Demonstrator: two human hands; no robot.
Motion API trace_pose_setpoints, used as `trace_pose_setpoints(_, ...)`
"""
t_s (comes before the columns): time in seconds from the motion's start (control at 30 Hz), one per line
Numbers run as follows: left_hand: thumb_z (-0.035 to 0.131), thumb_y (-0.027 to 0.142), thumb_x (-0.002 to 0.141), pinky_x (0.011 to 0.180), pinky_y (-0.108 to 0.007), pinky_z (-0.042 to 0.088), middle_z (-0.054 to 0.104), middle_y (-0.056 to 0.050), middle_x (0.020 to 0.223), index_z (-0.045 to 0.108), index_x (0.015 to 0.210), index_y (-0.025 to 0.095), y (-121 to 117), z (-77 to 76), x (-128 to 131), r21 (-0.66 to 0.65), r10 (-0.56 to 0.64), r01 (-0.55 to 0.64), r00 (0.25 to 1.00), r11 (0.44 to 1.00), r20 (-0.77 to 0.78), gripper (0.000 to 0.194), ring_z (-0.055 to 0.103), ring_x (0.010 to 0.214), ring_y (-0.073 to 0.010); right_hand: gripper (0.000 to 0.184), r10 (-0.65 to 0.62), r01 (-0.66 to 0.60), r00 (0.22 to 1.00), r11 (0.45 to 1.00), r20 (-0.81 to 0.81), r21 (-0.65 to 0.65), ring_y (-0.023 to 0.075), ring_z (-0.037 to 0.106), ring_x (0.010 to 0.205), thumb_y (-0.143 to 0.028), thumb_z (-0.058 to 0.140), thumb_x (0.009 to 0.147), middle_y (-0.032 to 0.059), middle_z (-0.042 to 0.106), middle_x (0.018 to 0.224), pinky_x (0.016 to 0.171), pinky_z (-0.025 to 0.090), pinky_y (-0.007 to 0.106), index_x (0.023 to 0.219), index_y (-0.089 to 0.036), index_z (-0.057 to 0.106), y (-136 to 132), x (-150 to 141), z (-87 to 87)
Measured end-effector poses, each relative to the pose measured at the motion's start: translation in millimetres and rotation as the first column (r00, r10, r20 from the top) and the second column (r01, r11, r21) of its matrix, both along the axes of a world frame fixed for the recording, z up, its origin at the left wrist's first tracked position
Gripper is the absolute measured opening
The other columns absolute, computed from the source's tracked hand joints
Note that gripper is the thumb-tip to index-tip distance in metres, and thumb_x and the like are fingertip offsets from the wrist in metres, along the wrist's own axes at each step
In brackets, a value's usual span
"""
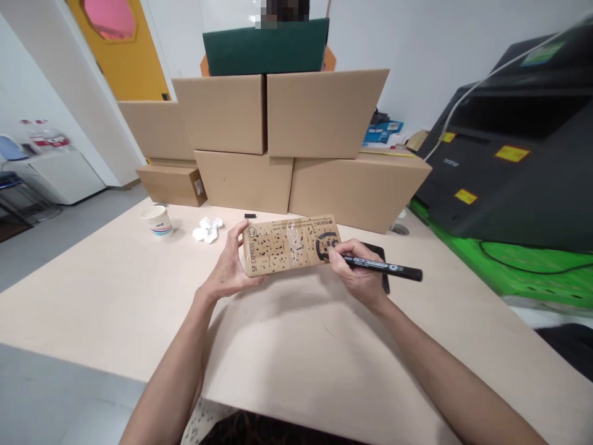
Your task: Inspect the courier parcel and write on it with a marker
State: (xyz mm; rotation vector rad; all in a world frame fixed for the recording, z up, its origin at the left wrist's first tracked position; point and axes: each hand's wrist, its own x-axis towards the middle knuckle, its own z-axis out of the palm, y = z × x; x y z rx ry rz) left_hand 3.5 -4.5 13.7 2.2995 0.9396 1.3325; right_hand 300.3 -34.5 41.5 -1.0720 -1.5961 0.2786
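Observation:
A small flat brown cardboard parcel (290,244), printed with black lettering and taped across the top, stands tilted on the beige table (115,296). My left hand (230,267) grips its left end, thumb on the front face. My right hand (354,272) is closed on a black marker pen (384,267), whose tip touches the parcel's right end on a round black printed mark. A dark flat object lies on the table behind my right hand, mostly hidden.
Several large cardboard boxes (296,148) are stacked at the table's far side, with a person partly visible behind a green board. A paper cup (156,220) and crumpled white tissue (207,229) lie at the left. A big black printer (519,148) sits at the right.

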Motion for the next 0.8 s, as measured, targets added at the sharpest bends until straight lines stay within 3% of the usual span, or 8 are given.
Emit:
trace_pose_setpoints(0.23, 0.095, 0.045, 0.063, 0.116, -0.071, 0.044, 0.033, -0.016, 0.16, 0.019, 0.162, 0.038, 0.2, -0.8, 0.1, 0.0, 0.004, -0.004, 1.0, 1.0, -0.004, 0.125, 0.041, 0.146, -0.045, 0.017, 0.017, -0.016, 1.0, 0.999, 0.018, -0.052, 0.0118, 0.049, 0.048, -0.033, 0.065, 0.081, -0.0043, 0.058, 0.056, 0.05, 0.04, 0.025, 0.067, -0.025, 0.059, -1.4, -2.7, 1.2)
trace_pose_setpoints(0.37, 0.095, 0.045, 0.063, 0.116, -0.071, 0.044, 0.033, -0.016, 0.16, 0.02, 0.162, 0.038, 0.0, 0.0, 0.7, 0.006, 0.001, -0.001, 1.0, 1.0, -0.002, 0.124, 0.041, 0.146, -0.0454, 0.02, 0.04, -0.041, 0.999, 0.999, -0.012, -0.008, 0.0122, 0.048, 0.048, -0.033, 0.061, 0.082, -0.0045, 0.056, 0.055, 0.051, 0.04, 0.025, 0.065, -0.025, 0.056, -1.3, -0.4, 2.7)
trace_pose_setpoints(0.53, 0.095, 0.044, 0.063, 0.117, -0.07, 0.042, 0.031, -0.015, 0.16, 0.019, 0.161, 0.039, 0.3, -0.4, 1.0, 0.008, -0.005, 0.005, 1.0, 1.0, -0.006, 0.125, 0.039, 0.148, -0.0448, 0.017, 0.042, -0.042, 0.997, 0.999, 0.062, -0.001, 0.0115, 0.048, 0.048, -0.029, 0.061, 0.077, -0.0052, 0.055, 0.053, 0.051, 0.038, 0.025, 0.063, -0.025, 0.054, -0.2, 2.5, 1.1)
trace_pose_setpoints(0.7, 0.095, 0.043, 0.064, 0.118, -0.069, 0.042, 0.032, -0.015, 0.16, 0.019, 0.161, 0.038, 0.2, -0.6, 1.1, 0.001, -0.002, 0.002, 1.0, 1.0, 0.001, 0.124, 0.039, 0.147, -0.0441, 0.021, 0.058, -0.055, 0.994, 0.998, -0.097, 0.034, 0.0109, 0.042, 0.044, -0.033, 0.06, 0.079, -0.0056, 0.05, 0.051, 0.046, 0.033, 0.026, 0.061, -0.025, 0.053, 3.1, 6.4, -2.1)
trace_pose_setpoints(0.8, 0.095, 0.042, 0.063, 0.119, -0.07, 0.041, 0.032, -0.015, 0.16, 0.018, 0.161, 0.038, 0.3, -0.4, 0.9, 0.005, -0.006, 0.006, 1.0, 1.0, -0.002, 0.125, 0.039, 0.147, -0.0444, 0.018, 0.049, -0.048, 0.996, 0.999, -0.079, 0.024, 0.0111, 0.043, 0.046, -0.031, 0.062, 0.078, -0.0053, 0.052, 0.053, 0.048, 0.035, 0.026, 0.063, -0.024, 0.054, 3.9, 8.3, -3.5)
